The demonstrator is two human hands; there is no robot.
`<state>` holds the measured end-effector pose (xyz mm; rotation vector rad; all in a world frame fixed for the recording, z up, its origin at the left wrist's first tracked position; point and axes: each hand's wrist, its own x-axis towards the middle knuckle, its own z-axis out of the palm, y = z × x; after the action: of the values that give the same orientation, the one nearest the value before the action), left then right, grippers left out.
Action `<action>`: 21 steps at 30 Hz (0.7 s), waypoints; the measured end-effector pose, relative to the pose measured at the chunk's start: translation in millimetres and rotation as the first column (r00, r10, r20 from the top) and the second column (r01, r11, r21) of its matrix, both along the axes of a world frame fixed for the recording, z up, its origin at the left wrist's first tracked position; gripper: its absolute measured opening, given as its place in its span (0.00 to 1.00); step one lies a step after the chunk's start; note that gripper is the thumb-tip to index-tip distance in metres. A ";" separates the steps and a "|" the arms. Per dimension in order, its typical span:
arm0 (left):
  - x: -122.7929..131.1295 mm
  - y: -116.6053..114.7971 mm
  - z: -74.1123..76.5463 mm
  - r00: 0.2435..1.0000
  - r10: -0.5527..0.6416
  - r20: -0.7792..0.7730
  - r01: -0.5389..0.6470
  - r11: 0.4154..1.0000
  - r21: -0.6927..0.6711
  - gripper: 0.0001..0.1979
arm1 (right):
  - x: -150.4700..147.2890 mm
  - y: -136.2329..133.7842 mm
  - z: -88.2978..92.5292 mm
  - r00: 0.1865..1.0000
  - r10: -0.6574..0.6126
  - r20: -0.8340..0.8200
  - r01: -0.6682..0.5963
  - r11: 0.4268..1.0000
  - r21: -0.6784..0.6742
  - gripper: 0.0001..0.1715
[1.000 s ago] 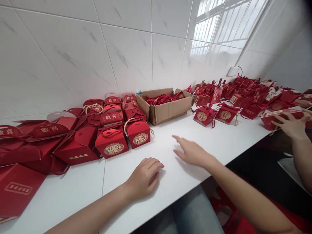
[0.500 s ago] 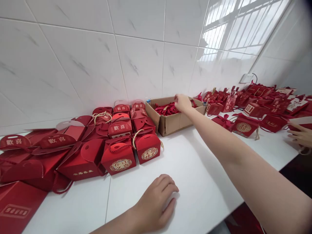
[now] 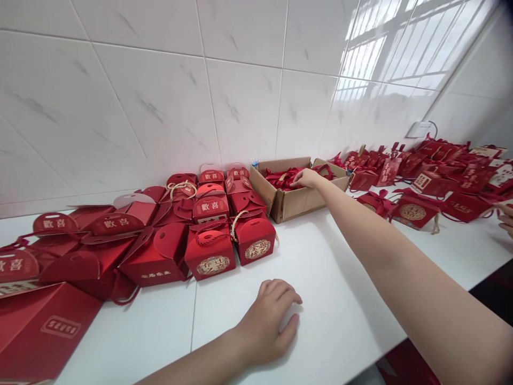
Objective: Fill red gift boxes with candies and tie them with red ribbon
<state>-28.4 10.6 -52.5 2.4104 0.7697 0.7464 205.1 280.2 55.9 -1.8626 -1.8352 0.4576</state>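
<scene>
My right hand (image 3: 306, 178) reaches into the cardboard box (image 3: 298, 203), which holds a heap of dark red ribbons (image 3: 278, 176). Its fingers point down and come together on the ribbons, and the fingertips are partly hidden among them. On the white table (image 3: 332, 289) rests my left hand (image 3: 272, 321), fingers loosely curved, thumb apart, holding nothing. Nearest to it stand a red gift box with a round gold emblem (image 3: 212, 264) and a similar red gift box with a twisted cord handle (image 3: 256, 248).
Several red gift boxes (image 3: 156, 256) crowd the left side along the tiled wall (image 3: 152, 107). More small red boxes with ribbons (image 3: 433, 182) cover the far right. Another person's hand (image 3: 505, 216) shows at the right edge. A white power strip (image 3: 419, 129) is near the wall.
My right hand has lowered into the cardboard box, down to the ribbons. My left hand stays on the table. The view has shifted a little left. The other person's hand shows less.
</scene>
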 end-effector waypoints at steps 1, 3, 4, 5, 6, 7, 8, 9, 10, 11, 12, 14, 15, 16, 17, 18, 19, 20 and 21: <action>0.1 -0.3 0.2 1.000 0.001 -0.004 -0.001 1.000 -0.001 0.12 | -0.9 -2.3 -0.5 0.999 -0.018 -0.050 0.021 0.999 0.049 0.11; -0.1 -0.8 0.0 1.000 0.002 -0.008 -0.002 1.000 0.000 0.11 | -3.1 -7.5 2.7 0.984 -0.046 -0.171 0.075 0.983 0.166 0.13; -0.3 -1.0 -0.3 1.000 0.002 -0.009 -0.002 1.000 -0.001 0.11 | -3.6 -11.4 7.1 0.970 -0.045 -0.240 0.101 0.969 0.227 0.15; -0.6 -1.0 -0.6 1.000 0.004 -0.008 -0.004 1.000 -0.004 0.12 | -2.9 -17.1 13.1 0.951 -0.032 -0.306 0.122 0.952 0.280 0.19; -0.8 -0.9 -0.8 1.000 0.007 -0.006 -0.007 1.000 -0.010 0.12 | -0.6 -25.4 20.3 0.933 -0.016 -0.359 0.140 0.936 0.322 0.23; -1.0 -0.8 -0.9 1.000 0.010 -0.003 -0.010 1.000 -0.015 0.12 | 3.4 -36.8 27.9 0.906 0.023 -0.422 0.149 0.917 0.370 0.27; -1.0 -0.6 -0.8 1.000 0.013 -0.001 -0.013 1.000 -0.021 0.12 | 8.9 -51.3 34.8 0.879 0.072 -0.472 0.146 0.900 0.410 0.29; -1.0 -0.4 -0.7 1.000 0.014 0.002 -0.014 1.000 -0.026 0.12 | 15.5 -68.8 40.1 0.840 0.142 -0.523 0.142 0.874 0.465 0.31; -0.9 -0.2 -0.5 1.000 0.012 0.004 -0.011 0.999 -0.032 0.12 | 22.1 -88.4 42.9 0.701 0.333 -0.631 0.131 0.809 0.573 0.31; -0.9 0.2 -0.4 1.000 0.007 0.008 -0.007 0.999 -0.041 0.12 | 28.0 -109.0 42.7 0.558 0.511 -0.654 0.059 0.762 0.645 0.32; -0.9 0.6 -0.6 1.000 0.002 0.014 -0.001 0.999 -0.053 0.11 | 32.0 -129.5 39.3 0.452 0.629 -0.632 -0.087 0.737 0.671 0.32; -1.4 1.5 -2.0 0.999 0.006 0.036 -0.003 0.996 -0.089 0.12 | 31.4 -165.9 24.2 0.361 0.715 -0.599 -0.576 0.676 0.460 0.27; -1.7 2.0 -3.2 0.998 0.027 0.055 -0.021 0.994 -0.110 0.15 | 26.3 -180.5 13.5 0.372 0.710 -0.597 -0.671 0.651 0.355 0.21; -2.2 2.6 -4.8 0.995 0.061 0.079 -0.051 0.990 -0.131 0.19 | 17.9 -192.4 1.7 0.381 0.710 -0.592 -0.747 0.614 0.256 0.17; -2.6 3.0 -6.3 0.988 0.104 0.111 -0.086 0.985 -0.149 0.24 | 7.1 -202.1 -10.2 0.375 0.720 -0.584 -0.827 0.545 0.140 0.16; -2.9 3.4 -7.7 0.979 0.142 0.148 -0.118 0.979 -0.164 0.30 | -5.6 -210.1 -21.7 0.350 0.733 -0.583 -0.917 0.395 -0.053 0.14; -3.0 3.6 -8.6 0.968 0.173 0.184 -0.140 0.974 -0.180 0.36 | -18.9 -216.8 -32.0 0.308 0.735 -0.604 -0.951 0.244 -0.188 0.15; -2.9 3.6 -9.0 0.959 0.191 0.209 -0.151 0.970 -0.191 0.39 | -32.1 -222.8 -40.6 0.267 0.757 -0.596 -0.959 0.148 -0.242 0.17; -2.6 3.5 -8.7 0.959 0.187 0.214 -0.147 0.971 -0.190 0.40 | -44.1 -228.3 -47.1 0.235 0.789 -0.568 -0.956 0.082 -0.282 0.18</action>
<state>-31.0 14.1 -61.2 2.0785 0.9103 0.9656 161.0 51.9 8.7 -0.4495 -2.6267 1.8299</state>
